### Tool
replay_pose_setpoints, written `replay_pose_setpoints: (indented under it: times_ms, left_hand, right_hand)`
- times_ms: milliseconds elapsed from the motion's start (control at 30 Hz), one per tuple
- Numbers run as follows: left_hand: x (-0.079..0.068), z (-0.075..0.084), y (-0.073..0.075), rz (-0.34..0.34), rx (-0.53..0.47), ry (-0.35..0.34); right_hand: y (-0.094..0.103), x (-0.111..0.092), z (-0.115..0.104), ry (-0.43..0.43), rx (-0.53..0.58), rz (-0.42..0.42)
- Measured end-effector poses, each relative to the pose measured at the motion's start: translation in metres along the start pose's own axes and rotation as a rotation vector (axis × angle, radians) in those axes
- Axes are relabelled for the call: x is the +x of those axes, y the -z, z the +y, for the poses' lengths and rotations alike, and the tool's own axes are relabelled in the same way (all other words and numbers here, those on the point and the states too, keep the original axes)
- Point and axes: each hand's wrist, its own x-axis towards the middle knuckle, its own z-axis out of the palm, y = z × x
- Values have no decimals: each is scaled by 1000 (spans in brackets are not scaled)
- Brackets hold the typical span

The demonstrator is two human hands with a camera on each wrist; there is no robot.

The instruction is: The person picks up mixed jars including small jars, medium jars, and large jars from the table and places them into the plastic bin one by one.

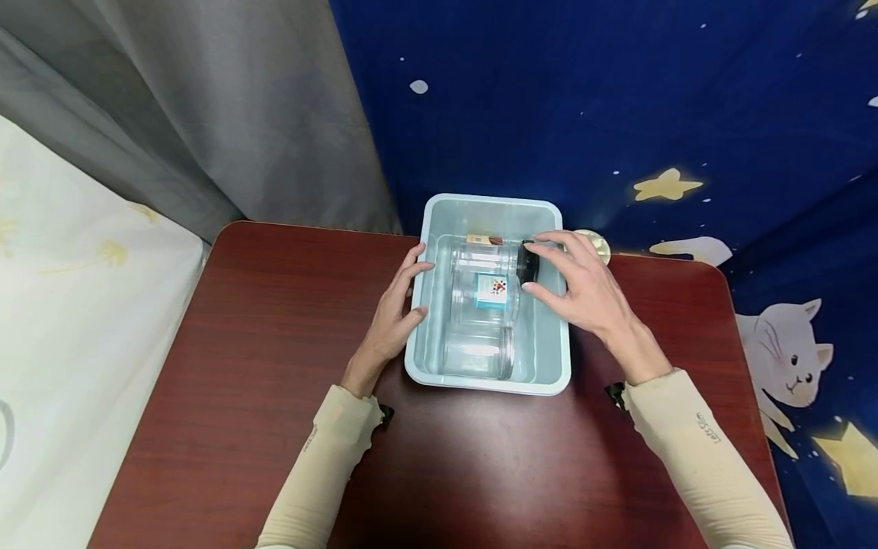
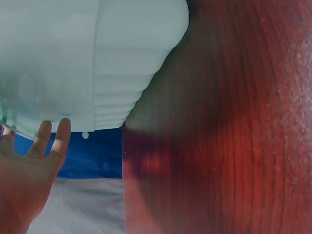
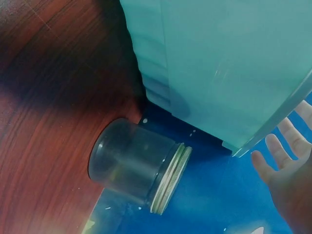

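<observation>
A light blue plastic bin (image 1: 494, 200) stands on the table with three clear jars lying on their sides in it. The farthest is a jar (image 1: 480, 259) with a black lid (image 1: 527, 263); an orange label (image 1: 484, 239) shows at its far side. Below it lies a jar (image 1: 466, 297) with a blue-and-white label, and nearest the front a plain jar (image 1: 476, 354). My right hand (image 1: 586, 290) pinches the black lid between thumb and forefinger; its other fingers (image 3: 280, 151) are spread near the bin's rim. My left hand (image 1: 394, 316) rests its extended fingers on the bin's left rim.
Another clear jar (image 3: 131, 161) with a gold lid (image 3: 170, 180) lies on the table by the bin's far right corner, near the back edge. The reddish wooden table (image 1: 288, 366) backs onto a grey curtain (image 1: 274, 114) and a blue patterned cloth (image 1: 583, 114).
</observation>
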Motion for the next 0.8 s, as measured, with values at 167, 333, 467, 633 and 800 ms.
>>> replay_pose_setpoints:
  times_ms: [167, 333, 467, 633, 800]
  left_hand:
    - [2, -1, -1, -2, -15, -21]
    - [0, -1, 4, 3, -14, -11]
    - [-3, 0, 5, 12, -13, -6]
    - [-2, -2, 1, -7, -30, -7]
    - [1, -4, -3, 19, -60, -31]
  right_hand:
    - [2, -2, 5, 18, 13, 41]
    - [-2, -6, 11, 28, 28, 89]
    - [-4, -13, 16, -22, 33, 79]
    - [2, -22, 23, -61, 34, 116]
    - [10, -23, 30, -68, 47, 151]
